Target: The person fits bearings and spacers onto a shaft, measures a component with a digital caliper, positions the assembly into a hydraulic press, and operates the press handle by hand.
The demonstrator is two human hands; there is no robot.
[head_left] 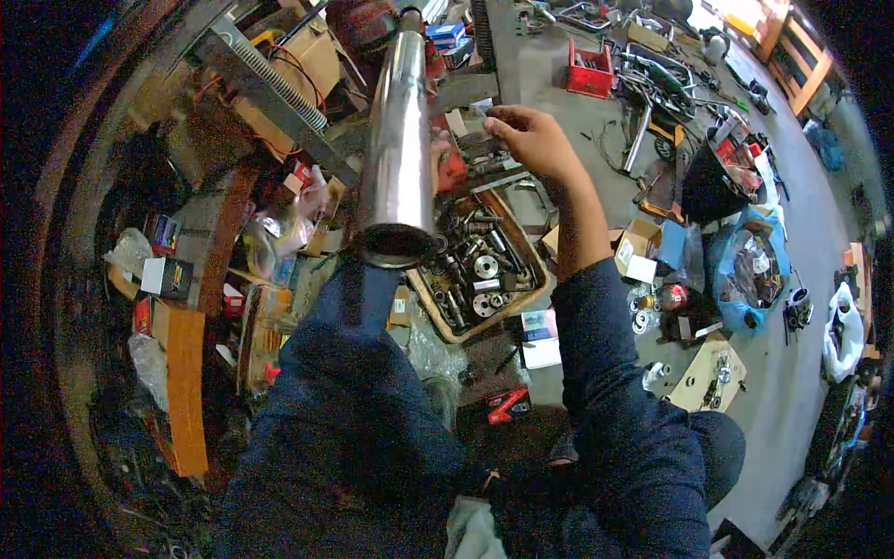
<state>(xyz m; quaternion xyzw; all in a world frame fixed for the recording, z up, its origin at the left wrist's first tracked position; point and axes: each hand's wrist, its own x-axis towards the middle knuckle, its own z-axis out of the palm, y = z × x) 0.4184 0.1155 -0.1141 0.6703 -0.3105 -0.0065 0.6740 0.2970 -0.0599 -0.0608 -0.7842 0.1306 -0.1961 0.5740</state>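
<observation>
A long polished metal tube point(400, 140) stretches away from me, its wide open end nearest and a narrower tip at the far end. My left forearm runs up beneath it. Most of my left hand point(441, 146) is hidden behind the tube; what look like its fingers show along the right side, wrapped round it. To the right of the tube, apart from it, is my right hand point(535, 142). Its fingers are bent, with thumb and forefinger close together; whatever they pinch, if anything, is too small to make out.
Below the tube lies a wooden-edged tray point(535, 287) of loose metal parts. Around are a red bin point(589, 79), an open cardboard box point(639, 244), a blue plastic bag point(742, 312) and a red-and-black tool point(507, 405). A steel frame with a coil spring point(279, 79) stands at the upper left.
</observation>
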